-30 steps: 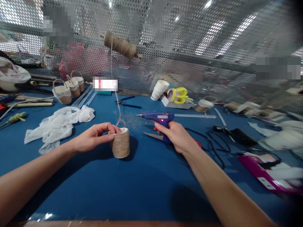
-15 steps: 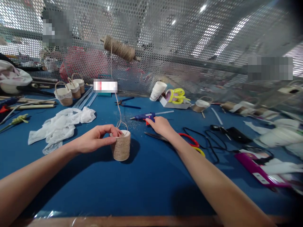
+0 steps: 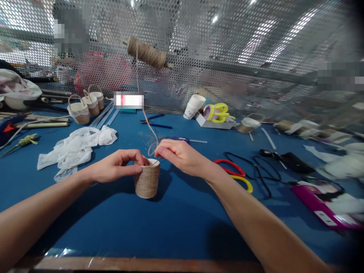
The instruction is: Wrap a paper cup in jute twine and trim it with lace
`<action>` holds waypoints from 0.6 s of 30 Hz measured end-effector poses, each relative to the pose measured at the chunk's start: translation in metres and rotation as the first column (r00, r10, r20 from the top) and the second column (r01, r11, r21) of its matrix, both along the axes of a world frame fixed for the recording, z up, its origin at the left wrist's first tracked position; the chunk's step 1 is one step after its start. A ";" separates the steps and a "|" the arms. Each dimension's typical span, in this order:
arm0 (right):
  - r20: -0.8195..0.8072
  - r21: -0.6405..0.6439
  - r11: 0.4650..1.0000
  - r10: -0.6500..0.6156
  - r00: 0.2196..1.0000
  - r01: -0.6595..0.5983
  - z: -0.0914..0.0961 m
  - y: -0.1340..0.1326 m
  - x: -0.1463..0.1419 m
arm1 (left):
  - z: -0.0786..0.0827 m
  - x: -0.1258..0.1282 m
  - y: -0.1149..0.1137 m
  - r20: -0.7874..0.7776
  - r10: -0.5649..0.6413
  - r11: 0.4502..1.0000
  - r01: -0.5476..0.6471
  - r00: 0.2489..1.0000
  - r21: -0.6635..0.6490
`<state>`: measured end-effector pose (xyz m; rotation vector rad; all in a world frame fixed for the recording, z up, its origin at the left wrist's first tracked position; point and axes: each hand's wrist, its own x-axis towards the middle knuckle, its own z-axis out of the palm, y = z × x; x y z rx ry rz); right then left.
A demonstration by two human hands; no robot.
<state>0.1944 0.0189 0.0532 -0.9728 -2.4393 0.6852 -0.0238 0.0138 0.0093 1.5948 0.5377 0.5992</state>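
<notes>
A paper cup wrapped in twine [image 3: 146, 182] stands upright on the blue table. My left hand [image 3: 119, 165] grips its rim from the left, with the thumb outside and the fingers dipping into the mouth. Just right of the cup, my right hand [image 3: 179, 154] pinches the twine [image 3: 148, 123], which loops near the cup and runs up to a spool [image 3: 146, 53] on the mesh wall. Behind my right hand lies a blue glue gun [image 3: 182, 139], partly hidden. Scissors with red and yellow handles [image 3: 231, 167] are half covered by my right forearm.
White lace [image 3: 76, 146] lies to the left, near several small twine-wrapped baskets [image 3: 79, 113]. Pliers [image 3: 156, 121], stacked paper cups [image 3: 195, 106] and a white box [image 3: 214, 121] sit at the back. A black cable [image 3: 253, 163] and purple power strip [image 3: 315, 208] are on the right.
My right hand has let go of the glue gun, moved left and toward me, and taken hold of the twine beside the cup. My left hand stays on the cup.
</notes>
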 end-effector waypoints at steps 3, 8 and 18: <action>0.004 0.086 0.994 -0.065 0.998 0.064 0.001 -0.011 0.008 | -0.001 0.000 0.001 0.018 0.009 0.999 -0.008 1.000 -0.050; -0.020 0.080 0.981 -0.176 0.984 0.177 0.000 -0.035 0.015 | 0.000 0.002 -0.001 0.029 0.029 0.993 -0.025 0.999 -0.114; -0.053 -0.027 0.970 -0.243 0.969 0.242 -0.004 -0.044 0.014 | 0.001 0.003 -0.006 0.124 -0.011 0.980 0.035 0.992 -0.196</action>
